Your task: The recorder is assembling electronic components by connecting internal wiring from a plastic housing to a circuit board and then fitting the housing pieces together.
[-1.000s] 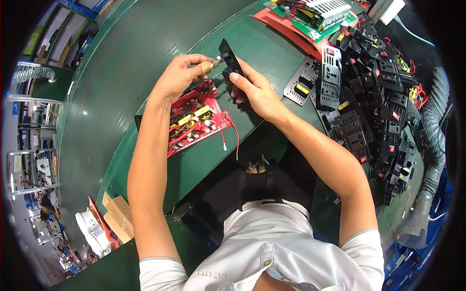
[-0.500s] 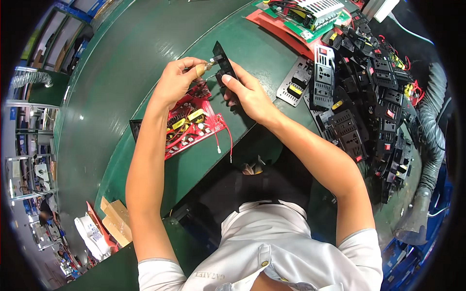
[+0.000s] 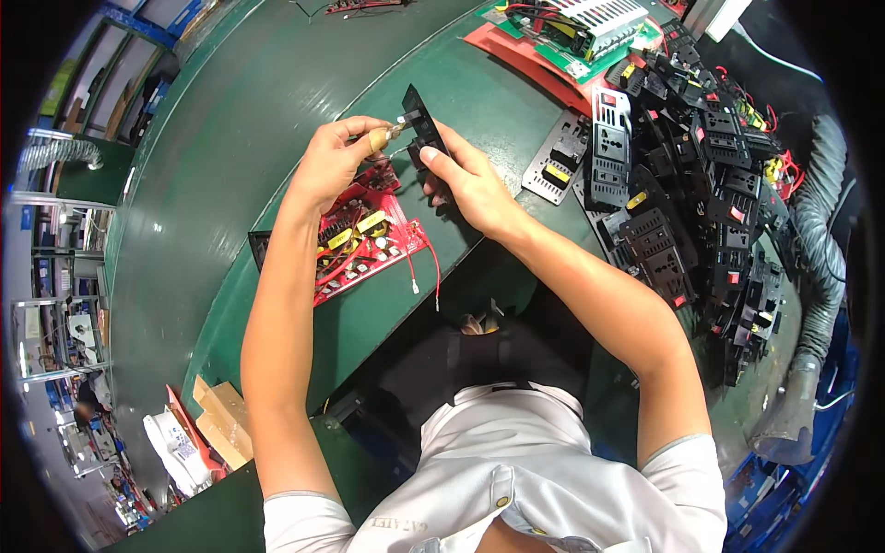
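Note:
A black plastic socket panel (image 3: 419, 118), tilted on edge, is gripped in my right hand (image 3: 466, 180), thumb on its near face. My left hand (image 3: 336, 157) pinches a small connector on a wire (image 3: 395, 130) against the panel's inner side; a covering sits on one fingertip. Exactly what kind of connector it is, the fingers hide. Below my left hand lies a red circuit board (image 3: 364, 240) with yellow-wrapped parts, and red leads (image 3: 433, 263) with metal ends hang off its right side.
Many black socket panels (image 3: 659, 249) are heaped at the right, with a grey panel (image 3: 558, 157) beside them. Behind is a green board with a finned metal case (image 3: 599, 32) on red sheets. A grey flexible duct (image 3: 816, 240) runs down the far right. Cardboard (image 3: 221, 419) lies at lower left.
Both hands have stayed nearly in place, with the panel shifted very slightly. Part of another red board has come into view on the belt at the top.

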`<move>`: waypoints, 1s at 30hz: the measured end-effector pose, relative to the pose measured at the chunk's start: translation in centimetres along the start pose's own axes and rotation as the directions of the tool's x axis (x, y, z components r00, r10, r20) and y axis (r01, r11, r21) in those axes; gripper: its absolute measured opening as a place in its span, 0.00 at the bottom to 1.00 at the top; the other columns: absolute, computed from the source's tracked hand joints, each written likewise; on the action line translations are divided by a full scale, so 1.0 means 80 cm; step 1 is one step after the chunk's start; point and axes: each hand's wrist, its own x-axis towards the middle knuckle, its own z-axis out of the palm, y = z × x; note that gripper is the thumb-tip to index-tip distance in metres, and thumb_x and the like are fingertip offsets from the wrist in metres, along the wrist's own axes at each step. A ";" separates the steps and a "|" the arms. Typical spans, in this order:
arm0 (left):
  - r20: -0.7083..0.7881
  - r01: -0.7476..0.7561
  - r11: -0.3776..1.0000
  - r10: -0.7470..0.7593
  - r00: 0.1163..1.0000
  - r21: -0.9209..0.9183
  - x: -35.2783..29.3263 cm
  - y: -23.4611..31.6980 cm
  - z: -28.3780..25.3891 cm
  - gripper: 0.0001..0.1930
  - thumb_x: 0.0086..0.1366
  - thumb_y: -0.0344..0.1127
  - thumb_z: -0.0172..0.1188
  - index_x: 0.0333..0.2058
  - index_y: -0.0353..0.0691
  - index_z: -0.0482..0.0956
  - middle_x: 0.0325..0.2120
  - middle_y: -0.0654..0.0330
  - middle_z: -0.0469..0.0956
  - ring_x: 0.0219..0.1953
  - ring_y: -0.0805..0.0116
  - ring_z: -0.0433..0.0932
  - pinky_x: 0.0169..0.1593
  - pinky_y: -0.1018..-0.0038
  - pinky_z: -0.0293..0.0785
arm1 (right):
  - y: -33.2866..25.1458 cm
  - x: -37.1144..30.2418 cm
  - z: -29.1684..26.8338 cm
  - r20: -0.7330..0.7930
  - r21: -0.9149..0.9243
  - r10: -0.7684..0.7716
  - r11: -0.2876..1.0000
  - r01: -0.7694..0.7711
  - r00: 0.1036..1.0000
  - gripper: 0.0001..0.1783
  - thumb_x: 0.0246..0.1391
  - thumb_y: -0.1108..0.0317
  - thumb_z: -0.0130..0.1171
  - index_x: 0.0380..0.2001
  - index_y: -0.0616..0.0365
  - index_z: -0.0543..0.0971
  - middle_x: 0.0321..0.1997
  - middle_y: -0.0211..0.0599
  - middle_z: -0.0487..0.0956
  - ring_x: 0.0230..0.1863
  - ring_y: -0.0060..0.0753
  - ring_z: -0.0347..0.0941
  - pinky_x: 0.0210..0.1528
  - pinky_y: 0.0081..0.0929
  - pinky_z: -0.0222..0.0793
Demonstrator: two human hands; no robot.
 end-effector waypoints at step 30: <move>0.050 0.035 0.991 -0.028 0.998 -0.131 -0.001 0.003 0.000 0.13 0.68 0.35 0.62 0.46 0.32 0.81 0.35 0.66 0.78 0.36 0.78 0.72 0.44 0.79 0.70 | 0.007 -0.005 0.005 -0.038 -0.109 -0.099 0.990 0.094 0.994 0.32 0.67 0.59 0.51 0.70 0.54 0.60 0.36 0.26 0.71 0.33 0.18 0.68 0.35 0.21 0.70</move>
